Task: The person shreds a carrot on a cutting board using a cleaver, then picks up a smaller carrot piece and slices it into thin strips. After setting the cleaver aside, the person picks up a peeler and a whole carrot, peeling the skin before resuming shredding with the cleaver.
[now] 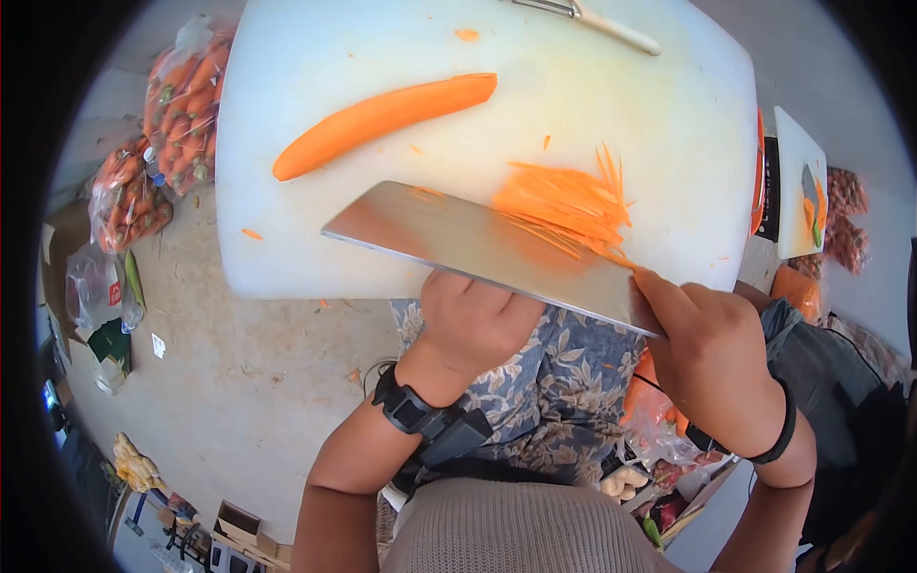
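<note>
My right hand (712,349) grips a cleaver (478,248) by its handle, index finger stretched along the blade. The wide blade is tilted over the near edge of a white cutting board (325,239), with orange bits stuck to it. My left hand (482,320) is under the blade's lower edge, fingers curled; their tips are hidden behind the steel, so I cannot see what they hold. Past the blade lies a pile of carrot shreds (564,205). A long peeled carrot (387,119) rests farther off to the left.
A peeler (616,27) lies at the board's far edge. Bags of carrots (191,105) stand on the floor at left, near a clear plastic bag (93,277). To the right is another board (800,191) with a knife. Small carrot scraps dot the board.
</note>
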{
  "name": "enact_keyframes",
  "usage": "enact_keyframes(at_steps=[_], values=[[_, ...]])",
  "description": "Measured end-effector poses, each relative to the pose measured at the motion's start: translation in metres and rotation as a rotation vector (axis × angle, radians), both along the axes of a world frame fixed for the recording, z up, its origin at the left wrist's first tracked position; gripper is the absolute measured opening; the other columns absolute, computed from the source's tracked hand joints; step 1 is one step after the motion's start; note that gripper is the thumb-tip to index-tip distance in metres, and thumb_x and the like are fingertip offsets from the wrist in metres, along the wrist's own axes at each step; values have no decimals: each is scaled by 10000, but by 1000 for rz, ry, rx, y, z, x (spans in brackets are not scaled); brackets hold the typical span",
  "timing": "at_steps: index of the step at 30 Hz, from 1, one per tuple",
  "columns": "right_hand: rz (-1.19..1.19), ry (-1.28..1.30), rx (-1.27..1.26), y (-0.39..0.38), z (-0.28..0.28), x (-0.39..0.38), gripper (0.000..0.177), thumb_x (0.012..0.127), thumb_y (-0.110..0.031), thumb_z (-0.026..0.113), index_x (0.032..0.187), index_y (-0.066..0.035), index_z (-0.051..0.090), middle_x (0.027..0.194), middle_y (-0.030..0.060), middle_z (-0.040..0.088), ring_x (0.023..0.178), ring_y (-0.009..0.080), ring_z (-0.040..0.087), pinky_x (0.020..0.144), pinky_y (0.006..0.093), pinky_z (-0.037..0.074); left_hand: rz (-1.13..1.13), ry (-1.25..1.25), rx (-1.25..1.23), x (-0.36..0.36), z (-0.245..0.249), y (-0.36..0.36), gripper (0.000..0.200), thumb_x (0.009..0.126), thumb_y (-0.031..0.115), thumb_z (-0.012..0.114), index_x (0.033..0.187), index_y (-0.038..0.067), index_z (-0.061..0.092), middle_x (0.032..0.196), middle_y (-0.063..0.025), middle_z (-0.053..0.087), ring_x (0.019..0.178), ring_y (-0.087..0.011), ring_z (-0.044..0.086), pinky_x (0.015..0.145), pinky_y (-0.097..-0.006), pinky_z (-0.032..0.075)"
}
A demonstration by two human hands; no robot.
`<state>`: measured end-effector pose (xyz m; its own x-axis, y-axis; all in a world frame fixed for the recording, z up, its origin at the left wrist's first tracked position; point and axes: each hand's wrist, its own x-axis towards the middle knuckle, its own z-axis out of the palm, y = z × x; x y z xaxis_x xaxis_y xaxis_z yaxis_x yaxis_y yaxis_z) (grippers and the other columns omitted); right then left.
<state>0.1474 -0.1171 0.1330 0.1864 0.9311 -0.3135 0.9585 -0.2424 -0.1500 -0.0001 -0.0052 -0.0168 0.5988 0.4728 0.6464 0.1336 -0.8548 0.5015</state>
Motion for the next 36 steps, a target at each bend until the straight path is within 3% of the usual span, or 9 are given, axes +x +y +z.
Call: enact_keyframes(at_steps=[5,13,16,18,23,26,30,32,36], values=[[14,-2,29,-13,8,4,401,692,19,668,1092,23,629,620,77,509,529,244,550,503,368,441,-68,-9,-133,-3,0,1,218,652,44,682,866,57,723,945,-58,674,825,-264,631,713,-347,538],[51,-23,55,-15,-4,6,408,691,-18,669,1094,29,635,624,45,490,509,200,537,469,328,436,-50,23,-88,-6,0,0,217,700,66,686,914,62,727,993,-68,682,884,-279,648,749,-372,537],[-11,1,26,-16,-8,8,475,640,49,677,1112,19,633,643,102,531,551,285,551,518,394,437,-31,44,-109,-7,5,-2,218,715,78,691,930,68,729,1005,-62,681,903,-280,649,772,-374,534],[79,-55,21,-15,-11,12,420,690,-21,650,1107,16,630,627,42,490,510,202,541,469,331,438,-10,65,-131,-6,8,-1,217,727,84,691,940,72,729,1009,-59,681,911,-281,649,787,-375,531],[70,-15,35,1,-22,12,357,708,-47,646,1063,-19,618,622,45,499,517,215,562,470,343,447,-30,55,-80,-6,6,0,208,761,91,687,966,82,723,988,-56,673,906,-286,648,816,-388,523],[74,7,102,12,-37,9,300,731,-72,647,1028,-37,613,603,44,497,511,222,569,467,346,451,-37,25,-145,-5,5,0,213,717,33,729,930,30,716,979,-118,678,867,-324,655,742,-397,530],[68,24,164,12,-40,6,261,746,-84,649,1000,-37,615,580,40,493,498,226,569,463,344,451,-19,38,-51,-3,7,0,213,704,5,718,916,28,718,968,-120,681,854,-321,655,740,-396,528],[81,-19,151,12,-32,1,276,742,-79,649,1012,-30,621,585,42,498,504,224,573,468,341,454,35,34,1,-2,6,-1,225,697,53,692,916,88,726,939,-50,656,882,-258,634,756,-359,536],[78,-5,93,4,-11,1,342,728,-56,653,1066,-8,635,603,50,517,516,221,579,481,341,459,19,-1,-60,-3,5,1,217,673,51,692,884,84,725,930,-43,654,879,-257,627,744,-344,536]])
